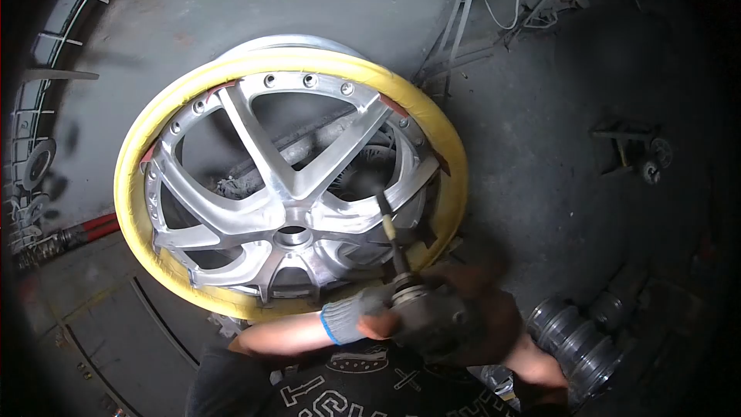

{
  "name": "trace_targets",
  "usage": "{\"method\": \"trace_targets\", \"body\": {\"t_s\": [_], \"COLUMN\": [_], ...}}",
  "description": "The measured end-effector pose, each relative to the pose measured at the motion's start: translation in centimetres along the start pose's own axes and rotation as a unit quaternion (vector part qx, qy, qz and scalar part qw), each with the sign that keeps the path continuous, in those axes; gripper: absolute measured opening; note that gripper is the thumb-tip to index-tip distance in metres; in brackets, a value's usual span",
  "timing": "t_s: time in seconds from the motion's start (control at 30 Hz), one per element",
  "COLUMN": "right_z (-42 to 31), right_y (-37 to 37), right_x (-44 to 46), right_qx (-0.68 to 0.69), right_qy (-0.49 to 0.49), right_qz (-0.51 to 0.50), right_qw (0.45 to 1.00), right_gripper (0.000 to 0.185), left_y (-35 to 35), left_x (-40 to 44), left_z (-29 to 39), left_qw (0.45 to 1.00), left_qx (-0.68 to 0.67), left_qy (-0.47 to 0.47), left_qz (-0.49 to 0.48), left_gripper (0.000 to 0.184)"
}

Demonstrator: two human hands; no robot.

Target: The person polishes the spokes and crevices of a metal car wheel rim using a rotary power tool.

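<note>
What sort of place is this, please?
Probably a workshop where metal wheels are worked on. A large spoked wheel with a yellow covering around its rim is in front, and the gloved left hand grips what looks like a power tool.

The grey floor point(532, 147) (scuffed in places) carries metal rims point(575, 344) and a small frame point(629, 136).

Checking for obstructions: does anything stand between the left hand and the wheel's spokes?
The yellow-covered rim lies between the left hand and the spokes; the power tool's shaft reaches past it. Nothing visible blocks the shaft's tip.
</note>
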State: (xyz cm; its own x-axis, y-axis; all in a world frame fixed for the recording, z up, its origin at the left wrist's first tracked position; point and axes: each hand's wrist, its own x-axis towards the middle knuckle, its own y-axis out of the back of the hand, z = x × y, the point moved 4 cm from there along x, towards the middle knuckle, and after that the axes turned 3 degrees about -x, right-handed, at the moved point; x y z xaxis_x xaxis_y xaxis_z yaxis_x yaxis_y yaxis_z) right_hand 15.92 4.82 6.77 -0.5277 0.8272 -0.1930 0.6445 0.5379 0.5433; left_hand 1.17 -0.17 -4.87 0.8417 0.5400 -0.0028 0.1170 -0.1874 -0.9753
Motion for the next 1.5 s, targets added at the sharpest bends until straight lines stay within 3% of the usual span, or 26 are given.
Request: {"method": "trace_targets", "body": {"t_s": [0.17,0.2,0.27,0.37,0.4,0.47,0.5,0.57,0.67,0.77,0.87,1.03,1.17,1.27,1.33,1.4,1.5], "right_z": [-1.9,-1.6,-1.4,-1.5,-1.7,-2.2,-2.3,-1.5,0.3,1.7,1.3,-0.5,-1.0,-1.3,-2.0,-1.7,-0.8], "right_y": [-2.0,-2.3,-2.4,-1.0,0.5,3.3,4.4,5.0,5.1,4.6,4.1,0.5,-1.3,-1.1,0.6,2.5,4.1], "right_x": [0.5,-0.1,-0.3,0.8,1.4,1.9,2.0,1.8,1.2,0.7,1.0,0.7,0.0,0.6,1.7,1.7,1.3], "right_qx": [-0.005,-0.004,-0.002,0.007,0.027,0.044,0.04,0.037,-0.005,0.044,0.046,0.003,0.006,0.007,0.005,0.027,0.035], "right_qy": [0.041,0.003,-0.033,0.004,0.033,0.062,0.032,0.001,0.007,-0.052,-0.026,0.032,-0.039,-0.036,0.043,0.048,0.021], "right_qz": [0.041,0.014,-0.014,0.035,0.08,0.124,0.087,0.049,0.119,0.059,0.022,0.045,-0.029,-0.008,0.052,0.07,0.082], "right_qw": [0.998,1.0,0.999,0.999,0.996,0.989,0.995,0.998,0.993,0.996,0.998,0.998,0.999,0.999,0.998,0.996,0.996], "right_gripper": [0.075,0.075,0.074,0.077,0.077,0.076,0.077,0.077,0.076,0.077,0.076,0.081,0.081,0.082,0.081,0.082,0.083], "left_y": [-2.7,-2.1,-1.5,-1.3,1.3,0.1,-2.0,-3.0,-4.1,-4.1,-1.1,1.4,-0.2,-0.9,-1.1,-0.7,2.5], "left_x": [-0.9,-1.6,-1.3,1.0,0.9,2.1,3.3,5.5,7.3,7.1,4.4,-1.2,-2.6,-1.9,-0.7,1.1,2.3], "left_z": [0.2,0.2,0.5,1.2,-0.1,0.1,0.8,1.1,1.3,1.3,0.2,-0.4,0.5,0.7,0.6,0.3,-0.8], "left_qw": [0.987,0.999,0.995,0.976,0.993,0.995,0.991,0.993,0.995,0.996,0.997,0.997,0.998,0.998,0.997,0.993,0.982], "left_qx": [-0.07,-0.038,-0.004,0.143,0.028,0.087,0.115,0.102,0.087,0.074,0.046,0.03,0.043,0.048,0.054,0.059,0.051], "left_qy": [-0.029,-0.024,-0.02,-0.152,-0.058,-0.05,-0.049,-0.045,-0.039,-0.024,0.007,0.024,-0.006,-0.029,-0.056,-0.086,-0.075], "left_qz": [-0.141,-0.023,0.096,-0.06,0.096,0.003,-0.043,-0.022,0.013,0.034,0.055,0.071,0.048,0.031,-0.002,-0.061,-0.164], "left_gripper": [0.125,0.123,0.122,0.116,0.092,0.111,0.121,0.121,0.12,0.117,0.111,0.103,0.096,0.09,0.087,0.083,0.106]}}
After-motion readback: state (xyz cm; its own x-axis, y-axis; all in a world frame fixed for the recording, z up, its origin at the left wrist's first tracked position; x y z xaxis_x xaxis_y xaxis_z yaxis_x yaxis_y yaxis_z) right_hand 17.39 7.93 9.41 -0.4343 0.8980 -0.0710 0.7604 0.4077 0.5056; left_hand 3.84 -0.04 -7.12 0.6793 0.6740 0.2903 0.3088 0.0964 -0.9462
